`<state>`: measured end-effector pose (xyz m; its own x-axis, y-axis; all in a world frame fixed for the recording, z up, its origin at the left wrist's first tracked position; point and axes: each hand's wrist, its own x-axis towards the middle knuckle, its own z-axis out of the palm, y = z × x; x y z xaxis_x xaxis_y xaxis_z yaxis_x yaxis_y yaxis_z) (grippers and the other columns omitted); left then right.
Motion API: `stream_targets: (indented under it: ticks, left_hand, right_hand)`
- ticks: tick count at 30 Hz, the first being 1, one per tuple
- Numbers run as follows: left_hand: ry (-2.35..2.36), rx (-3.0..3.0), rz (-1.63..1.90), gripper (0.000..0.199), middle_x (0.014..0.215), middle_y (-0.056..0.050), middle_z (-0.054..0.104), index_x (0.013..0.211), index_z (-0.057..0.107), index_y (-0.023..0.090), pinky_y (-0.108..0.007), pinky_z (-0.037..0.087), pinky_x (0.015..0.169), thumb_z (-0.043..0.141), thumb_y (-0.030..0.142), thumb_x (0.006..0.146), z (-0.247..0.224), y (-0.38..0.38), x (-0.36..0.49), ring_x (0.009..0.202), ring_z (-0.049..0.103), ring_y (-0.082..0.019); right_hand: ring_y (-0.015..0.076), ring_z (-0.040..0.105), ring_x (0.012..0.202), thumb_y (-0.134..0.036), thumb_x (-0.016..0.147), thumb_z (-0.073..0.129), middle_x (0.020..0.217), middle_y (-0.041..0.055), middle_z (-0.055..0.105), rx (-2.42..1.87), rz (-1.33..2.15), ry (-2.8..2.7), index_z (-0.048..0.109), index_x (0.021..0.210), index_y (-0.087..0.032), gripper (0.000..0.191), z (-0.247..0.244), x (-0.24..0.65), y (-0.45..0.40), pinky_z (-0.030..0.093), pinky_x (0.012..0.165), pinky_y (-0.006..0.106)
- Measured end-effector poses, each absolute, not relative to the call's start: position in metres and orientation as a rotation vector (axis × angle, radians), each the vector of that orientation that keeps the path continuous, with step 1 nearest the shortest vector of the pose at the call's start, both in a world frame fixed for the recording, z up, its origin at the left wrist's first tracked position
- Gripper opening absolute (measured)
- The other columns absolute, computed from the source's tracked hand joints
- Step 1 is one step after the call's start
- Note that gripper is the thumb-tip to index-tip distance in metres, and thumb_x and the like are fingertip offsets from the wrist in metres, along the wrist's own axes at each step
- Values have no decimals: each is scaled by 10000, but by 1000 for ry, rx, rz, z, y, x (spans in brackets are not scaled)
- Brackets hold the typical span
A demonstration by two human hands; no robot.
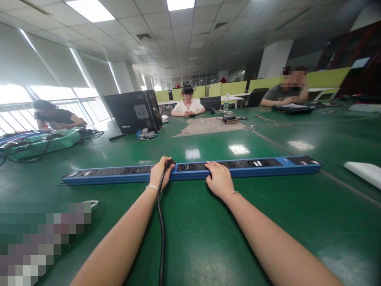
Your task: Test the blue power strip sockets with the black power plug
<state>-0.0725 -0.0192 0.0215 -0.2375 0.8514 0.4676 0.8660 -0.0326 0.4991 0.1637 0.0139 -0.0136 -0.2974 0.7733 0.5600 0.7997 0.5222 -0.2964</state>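
A long blue power strip (190, 173) with black sockets along its top lies across the green table in front of me. My left hand (161, 171) is closed around the plug (169, 162) of a black power cord, right over the strip near its middle. From there the cord (161, 222) runs down toward the bottom of the view. The plug's end is partly hidden, and I cannot tell whether it sits in a socket. To the right, my right hand (220, 178) grips the strip, fingers over the top and thumb against the near side.
A black computer case (132, 111) stands at the back left, with gloves (146, 134) beside it. A green basket (44, 143) of cables is farther left. A white object (364, 173) lies at right. Several people sit around the table.
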Motion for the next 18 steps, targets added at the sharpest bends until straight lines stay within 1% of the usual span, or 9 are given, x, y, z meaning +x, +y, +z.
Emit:
stream_targets:
  ticks: [8,12,15,18]
  left_hand:
    - [-2196,-1857,-1091,287,964,-59,685,1068,554,235,-321,465,797,549,339,800,18,-24,-76,918,636,-216]
    - [-2143,-1938,-933,279,934,-55,686,1069,555,233,-330,456,798,538,338,812,15,-23,-74,890,637,-223]
    - [-2072,-1967,-842,263,943,-59,684,1060,552,227,-341,443,820,524,340,825,15,-23,-73,914,630,-230]
    - [-2053,-1978,-801,249,958,-58,683,1050,551,229,-339,432,843,522,339,829,16,-25,-73,949,624,-227]
  right_hand:
    - [201,456,1204,-131,743,458,1273,40,566,-1285,-23,-2103,604,1134,-182,421,-13,164,14,287,1037,387]
    - [199,460,1199,-131,743,460,1272,43,567,-1291,-26,-2098,604,1136,-180,421,-12,162,13,292,1034,388]
    - [194,454,1206,-132,745,457,1278,44,562,-1299,-30,-2108,596,1148,-177,428,-11,162,11,285,1040,383]
    - [192,422,1240,-137,761,434,1322,48,524,-1315,-66,-2137,561,1201,-162,458,-11,164,11,258,1059,381]
